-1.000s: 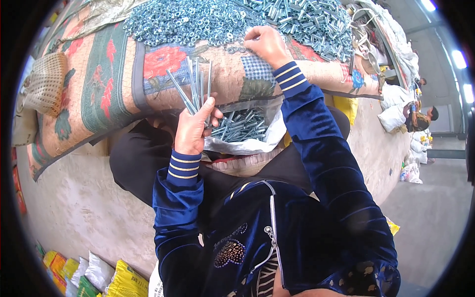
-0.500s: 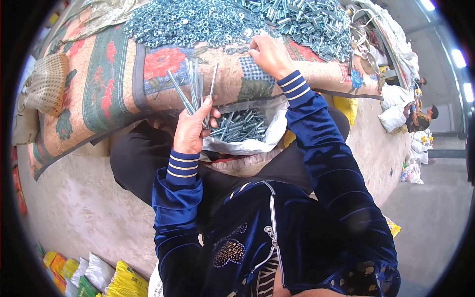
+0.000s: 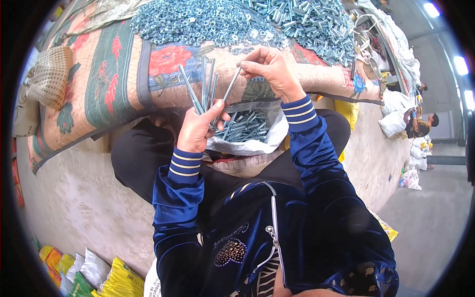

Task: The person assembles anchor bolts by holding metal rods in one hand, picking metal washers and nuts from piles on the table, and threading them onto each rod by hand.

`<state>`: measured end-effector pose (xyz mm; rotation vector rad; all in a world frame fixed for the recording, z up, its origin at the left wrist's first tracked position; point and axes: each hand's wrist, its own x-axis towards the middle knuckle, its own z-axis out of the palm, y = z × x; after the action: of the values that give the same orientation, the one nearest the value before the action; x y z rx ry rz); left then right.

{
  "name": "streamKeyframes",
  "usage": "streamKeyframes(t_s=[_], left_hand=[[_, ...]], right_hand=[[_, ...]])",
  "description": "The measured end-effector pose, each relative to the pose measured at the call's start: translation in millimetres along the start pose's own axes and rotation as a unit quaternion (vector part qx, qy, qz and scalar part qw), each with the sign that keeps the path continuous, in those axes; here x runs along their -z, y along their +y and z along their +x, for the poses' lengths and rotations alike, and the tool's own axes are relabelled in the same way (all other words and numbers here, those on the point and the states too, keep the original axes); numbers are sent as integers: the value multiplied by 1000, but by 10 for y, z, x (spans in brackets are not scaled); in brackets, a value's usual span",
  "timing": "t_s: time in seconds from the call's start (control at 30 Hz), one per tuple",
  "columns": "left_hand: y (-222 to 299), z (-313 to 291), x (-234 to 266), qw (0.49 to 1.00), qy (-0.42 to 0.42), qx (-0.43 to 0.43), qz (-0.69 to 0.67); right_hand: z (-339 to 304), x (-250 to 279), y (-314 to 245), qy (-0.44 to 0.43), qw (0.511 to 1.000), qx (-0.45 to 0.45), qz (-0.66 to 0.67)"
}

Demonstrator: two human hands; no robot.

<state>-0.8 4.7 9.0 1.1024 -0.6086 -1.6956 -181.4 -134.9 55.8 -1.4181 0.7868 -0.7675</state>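
Several long, thin silver bolts [image 3: 205, 84] fan upward from my left hand [image 3: 197, 127], which is closed round their lower ends. One bolt [image 3: 231, 85] leans apart from the bunch, toward the right. At its upper tip my right hand [image 3: 271, 69] pinches with thumb and forefinger; any small piece between the fingertips is hidden. Beyond my hands, a heap of small metal nuts [image 3: 198, 24] covers the cloth, with a few flat washers [image 3: 242, 50] along its near edge. Below them, a white bag [image 3: 277, 133] between my legs holds many bolts [image 3: 246, 126].
Metal sleeves [image 3: 316, 29] are heaped at the far right of the flowered cloth [image 3: 106, 89]. A woven basket [image 3: 48, 79] stands on the left. Filled sacks [image 3: 121, 279] lie at the lower left. Another person [image 3: 420, 123] sits far off on the right.
My right hand has come back from the washers at the heap's edge to the tip of one bolt. That bolt now leans further right; my left hand keeps its hold.
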Motion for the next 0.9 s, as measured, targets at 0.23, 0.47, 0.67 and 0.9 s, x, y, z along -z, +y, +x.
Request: streamKeyframes(t_s=[0.23, 0.47, 0.67, 0.9], left_hand=[[31, -13, -14, 1000, -4, -18, 7], [59, -12, -44, 998, 35, -42, -22], [48, 21, -12, 996, 65, -58, -23], [55, 39, -18, 991, 72, -96, -56]], right_hand=[[-5, -157, 27, 29, 999, 20, -17], [29, -392, -7, 118, 945, 210, -222], [181, -258, -15, 45, 980, 118, -151], [186, -297, -114, -47, 999, 2, -2]])
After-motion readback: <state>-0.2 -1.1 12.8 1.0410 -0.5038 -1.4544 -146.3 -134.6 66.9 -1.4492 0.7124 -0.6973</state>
